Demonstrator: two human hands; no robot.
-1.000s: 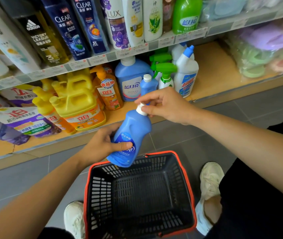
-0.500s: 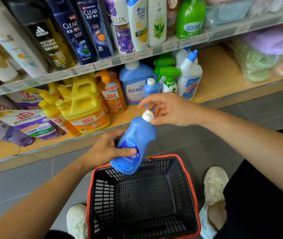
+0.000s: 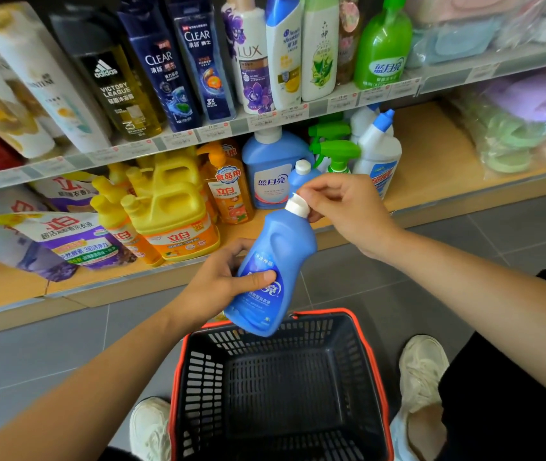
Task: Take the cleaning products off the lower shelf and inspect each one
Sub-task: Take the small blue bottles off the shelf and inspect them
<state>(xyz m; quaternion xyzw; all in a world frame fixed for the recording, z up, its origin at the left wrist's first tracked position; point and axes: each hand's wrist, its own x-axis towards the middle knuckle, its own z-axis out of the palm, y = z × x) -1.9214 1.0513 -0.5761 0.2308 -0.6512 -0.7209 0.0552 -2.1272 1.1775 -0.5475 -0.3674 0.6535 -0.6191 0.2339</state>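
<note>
**Already Off the Lower Shelf: Blue Bottle Held in Both Hands Above the Basket**

Clearly, the blue detergent bottle (image 3: 273,271) was off the lower shelf (image 3: 431,154) and in the air in front of it, tilted with its neck up and to the right. Its base hung over the far rim of the black basket (image 3: 375,377), which had a red edge and stood on the grey tiled floor (image 3: 398,267) between two pale shoes (image 3: 423,371).

The left hand (image 3: 218,281) gripped the bottle's body, its thumb laid across the printed label and its fingers wrapped round the back. The right hand (image 3: 345,207) pinched the white cap (image 3: 297,205) between its curled fingertips. Whether the cap was loosened could not be told.

Behind the hands, more products stood on the lower shelf. A large blue jug (image 3: 271,171) had a small blue bottle (image 3: 300,176) just in front of it. To their right stood green trigger sprayers (image 3: 335,154) and a white bottle with a blue nozzle (image 3: 378,151). To the left were an orange pump bottle (image 3: 230,191), yellow jugs (image 3: 171,201) and printed refill pouches (image 3: 72,237) lying on their sides. Shampoo bottles (image 3: 198,61) lined the upper shelf (image 3: 265,119).
</note>
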